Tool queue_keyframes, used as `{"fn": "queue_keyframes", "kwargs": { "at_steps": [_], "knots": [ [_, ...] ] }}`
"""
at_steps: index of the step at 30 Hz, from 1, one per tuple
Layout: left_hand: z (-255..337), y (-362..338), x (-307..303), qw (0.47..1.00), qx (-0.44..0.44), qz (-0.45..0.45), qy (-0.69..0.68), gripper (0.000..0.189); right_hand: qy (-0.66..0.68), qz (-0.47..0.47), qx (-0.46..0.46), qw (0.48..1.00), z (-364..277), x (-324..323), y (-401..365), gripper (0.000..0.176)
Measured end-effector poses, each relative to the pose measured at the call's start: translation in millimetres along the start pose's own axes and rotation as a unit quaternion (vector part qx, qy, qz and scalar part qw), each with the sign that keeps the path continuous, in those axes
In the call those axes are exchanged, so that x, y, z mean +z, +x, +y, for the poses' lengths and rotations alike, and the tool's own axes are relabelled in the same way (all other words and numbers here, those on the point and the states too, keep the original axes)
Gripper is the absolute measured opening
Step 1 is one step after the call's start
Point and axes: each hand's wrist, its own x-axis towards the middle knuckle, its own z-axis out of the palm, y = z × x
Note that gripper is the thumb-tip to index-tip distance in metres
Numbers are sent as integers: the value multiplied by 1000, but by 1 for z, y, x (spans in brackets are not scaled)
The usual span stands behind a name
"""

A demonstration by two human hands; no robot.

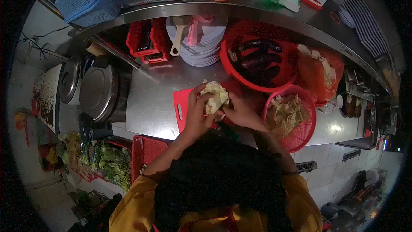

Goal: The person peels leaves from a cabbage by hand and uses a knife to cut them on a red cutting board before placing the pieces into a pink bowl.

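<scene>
A pale, leafy vegetable (215, 96), like a small cabbage, is held above a red cutting board (181, 103) on the steel counter. My left hand (198, 114) is wrapped round its left side. My right hand (239, 111) grips its lower right side, with the fingertips partly hidden. Below the hands lies a dark object, perhaps a knife, too dim to make out. Just right of my right hand, a pink basket (312, 122) holds loose pale leaves (286, 116).
Behind are a red basin (229, 66) with eggplants, stacked plates (201, 58) and a red bag (309, 75). A steel shelf (206, 8) overhangs the counter. Left stands a large lidded pot (98, 92); below it, a red crate (150, 148) and leafy greens (107, 161).
</scene>
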Motion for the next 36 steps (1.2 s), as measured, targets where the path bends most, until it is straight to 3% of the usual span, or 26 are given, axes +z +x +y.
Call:
{"fn": "queue_keyframes", "kwargs": {
  "at_steps": [2, 4, 5, 7, 8, 10, 11, 13, 17, 20, 22, 23, 25, 26, 28, 29, 31, 33, 35, 36],
  "knots": [
    [-4, -1, -4, 1000, 4, -16, 17, 61, 14, -17, 1, 1000, 4, -4, -2, 44],
    [-13, 1, -6, 998, -8, -29, -50, 60, 23, -62, -60, 996, 22, -8, -1, 45],
    [-13, 4, -6, 998, -7, -30, -51, 60, 23, -61, -59, 996, 35, -3, 2, 45],
    [-12, 7, -7, 986, -36, -30, -157, 57, -35, -13, -175, 984, 59, 6, 7, 56],
    [-14, 6, -7, 987, -36, -30, -157, 57, -35, -13, -176, 984, 37, -1, 4, 56],
    [-18, 3, -6, 969, -132, -58, -202, 52, -32, -134, 150, 979, -27, -19, -2, 54],
    [-18, 2, -5, 969, -132, -58, -201, 52, -31, -135, 150, 979, -23, -12, 0, 54],
    [-15, 1, -1, 977, -167, -39, -126, 47, -247, -25, 17, 969, -7, 3, 6, 53],
    [-18, -2, 0, 954, -244, -32, -168, 45, -206, -2, 22, 978, 1, 10, 13, 53],
    [-26, -2, -1, 933, -293, -3, -210, 44, -197, -57, 24, 978, -3, -6, 17, 53],
    [-24, 2, -14, 803, -494, -98, -318, 46, -182, -53, 53, 981, -8, -22, 18, 49],
    [-30, -1, -11, 803, -494, -100, -319, 46, -181, -52, 55, 981, 3, -24, 20, 49],
    [-47, -10, -2, 702, -523, -119, -468, 52, -90, -65, -42, 993, 22, -24, 28, 43],
    [-53, -14, -2, 702, -523, -118, -469, 52, -91, -77, -48, 992, 22, -26, 28, 38],
    [-65, -22, -6, 628, -506, -143, -574, 57, -126, -75, -44, 988, 6, -31, 25, 35],
    [-71, -24, -10, 628, -506, -141, -574, 57, -160, -72, -39, 984, -3, -32, 24, 33],
    [-84, -29, -17, 527, -502, -165, -666, 57, -178, -50, -28, 982, -4, -32, 24, 31],
    [-96, -36, -20, 552, -519, -122, -641, 64, -196, -26, -18, 980, 5, -29, 25, 29],
    [-110, -40, -29, 595, -443, -146, -654, 64, -119, 32, -23, 992, 31, -20, 26, 29],
    [-138, -49, -33, 574, -403, -194, -686, 62, -119, 31, -23, 992, 40, -18, 25, 29]
  ]
}}
